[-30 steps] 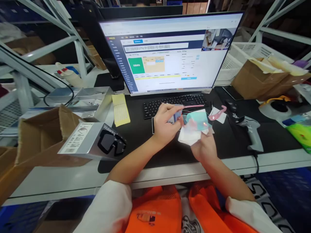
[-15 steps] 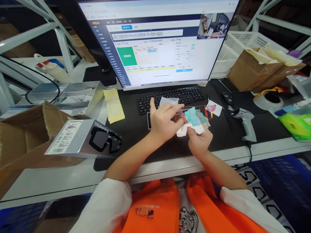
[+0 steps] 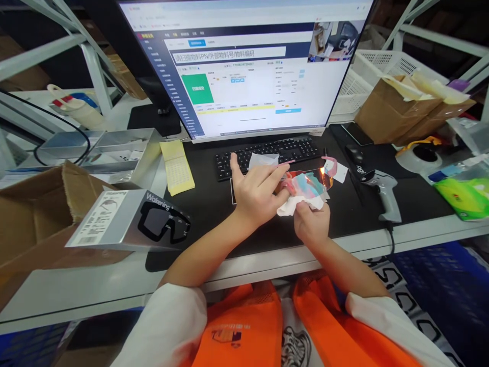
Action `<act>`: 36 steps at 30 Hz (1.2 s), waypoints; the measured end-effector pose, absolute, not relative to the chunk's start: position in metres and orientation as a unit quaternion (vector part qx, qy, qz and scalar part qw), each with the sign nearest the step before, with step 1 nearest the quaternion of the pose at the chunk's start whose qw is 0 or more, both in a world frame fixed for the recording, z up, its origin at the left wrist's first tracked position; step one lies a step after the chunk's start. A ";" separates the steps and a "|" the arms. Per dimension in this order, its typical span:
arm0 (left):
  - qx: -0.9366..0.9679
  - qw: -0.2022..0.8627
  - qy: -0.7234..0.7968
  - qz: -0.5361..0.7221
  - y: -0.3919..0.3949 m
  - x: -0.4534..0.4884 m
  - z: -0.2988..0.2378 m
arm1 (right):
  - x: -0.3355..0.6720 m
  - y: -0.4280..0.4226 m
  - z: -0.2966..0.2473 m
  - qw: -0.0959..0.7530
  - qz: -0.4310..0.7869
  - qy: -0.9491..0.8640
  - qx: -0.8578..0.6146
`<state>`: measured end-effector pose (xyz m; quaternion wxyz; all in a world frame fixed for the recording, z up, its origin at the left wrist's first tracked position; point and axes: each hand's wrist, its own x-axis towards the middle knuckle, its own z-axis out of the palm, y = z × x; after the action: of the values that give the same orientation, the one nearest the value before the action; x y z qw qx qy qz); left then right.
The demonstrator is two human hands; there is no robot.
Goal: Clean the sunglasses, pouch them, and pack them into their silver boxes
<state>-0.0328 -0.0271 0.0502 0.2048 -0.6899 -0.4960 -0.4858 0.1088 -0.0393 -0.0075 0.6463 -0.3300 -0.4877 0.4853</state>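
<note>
A pair of pink-framed sunglasses [image 3: 317, 178] with a wide mirrored lens is held over the black desk mat. My left hand [image 3: 255, 196] pinches its left end between fingers and thumb, with the thumb side partly hidden. My right hand [image 3: 312, 223] is closed on a crumpled white tissue [image 3: 289, 206] at the lens's lower edge. The lens reflects teal, pink and orange. Behind the sunglasses lie a white card [image 3: 340, 173] and a translucent white sheet [image 3: 263, 160], the sheet beside the keyboard [image 3: 294, 147].
A box printed with sunglasses [image 3: 126, 218] leans by an open carton [image 3: 38, 204] on the left. A yellow note pad [image 3: 177, 167] lies near the monitor [image 3: 248, 122]. To the right are a barcode scanner [image 3: 386, 193], a mouse [image 3: 355, 153], a tape roll [image 3: 418, 155] and a green packet [image 3: 462, 196].
The sunglasses have turned so more of the mirrored lens and the right pink temple show. My right hand and the tissue have shifted slightly down the lens. The left hand keeps its hold.
</note>
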 end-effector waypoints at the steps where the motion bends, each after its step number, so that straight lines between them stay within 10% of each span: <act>1: -0.692 0.211 -0.488 -0.488 -0.027 -0.033 0.049 | 0.109 -0.039 -0.007 0.648 0.490 -0.483 -0.327; 36: -0.700 0.179 -0.530 -0.444 -0.023 -0.041 0.053 | 0.109 -0.027 0.011 0.570 0.607 -0.452 -0.320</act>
<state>-0.0413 -0.0228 0.0528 0.1786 -0.7000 -0.5304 -0.4437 0.1086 -0.0266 0.0106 0.5697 -0.3198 -0.4522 0.6072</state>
